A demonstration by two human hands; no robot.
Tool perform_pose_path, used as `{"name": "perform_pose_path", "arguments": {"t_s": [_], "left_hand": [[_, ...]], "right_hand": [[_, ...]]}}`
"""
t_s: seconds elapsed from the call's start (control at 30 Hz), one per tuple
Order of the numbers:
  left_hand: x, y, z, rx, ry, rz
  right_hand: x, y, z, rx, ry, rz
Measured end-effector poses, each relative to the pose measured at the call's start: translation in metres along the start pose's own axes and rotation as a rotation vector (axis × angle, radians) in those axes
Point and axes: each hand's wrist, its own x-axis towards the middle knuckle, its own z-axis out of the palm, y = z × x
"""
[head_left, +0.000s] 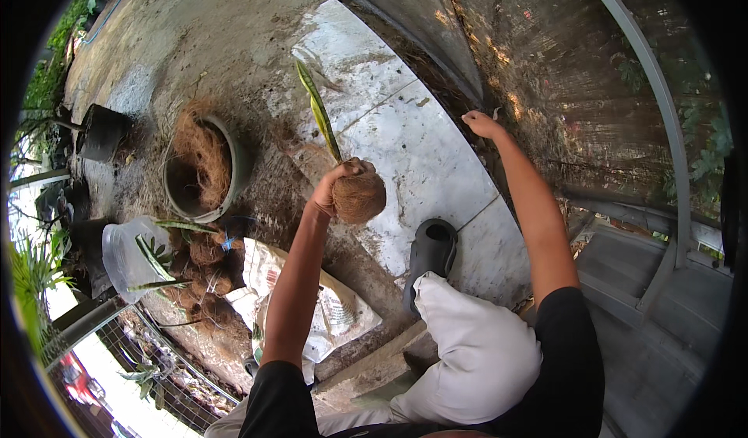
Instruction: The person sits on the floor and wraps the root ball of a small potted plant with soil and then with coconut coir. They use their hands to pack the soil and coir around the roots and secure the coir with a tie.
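Note:
My left hand is closed around a brown ball of coconut fibre, held up in front of me. Out of the top of the ball rises a snake plant leaf, green with yellow edges, leaning a little left. My right arm stretches out to the right. At its end my right hand is closed near the edge of the white tiles, beside the dark mesh screen; whatever its fingers may hold is too small to make out.
White tiles lie ahead, soil scattered on them. To the left stand a round tub of loose coconut fibre, a black pot and a clear plastic container. Several fibre balls with leaves lie near a printed sack. A mesh screen borders the right.

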Motion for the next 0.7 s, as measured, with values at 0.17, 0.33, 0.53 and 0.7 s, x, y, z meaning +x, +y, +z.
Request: {"name": "perform_pose_path", "arguments": {"t_s": [0.17,0.33,0.53,0.7], "left_hand": [[0.063,-0.013,-0.017,-0.062,-0.109,0.043],[0.111,0.005,-0.023,-0.170,-0.103,0.095],[0.202,0.011,-0.011,-0.392,-0.294,0.033],[0.200,0.007,-0.045,-0.391,-0.251,0.091]], "right_hand": [[0.052,0.009,0.024,0.187,0.009,0.042],[0.117,0.012,0.051,0.271,0.113,0.124],[0.199,0.098,0.071,0.068,0.479,0.002],[0.192,0.021,0.081,0.094,0.158,-0.093]]}}
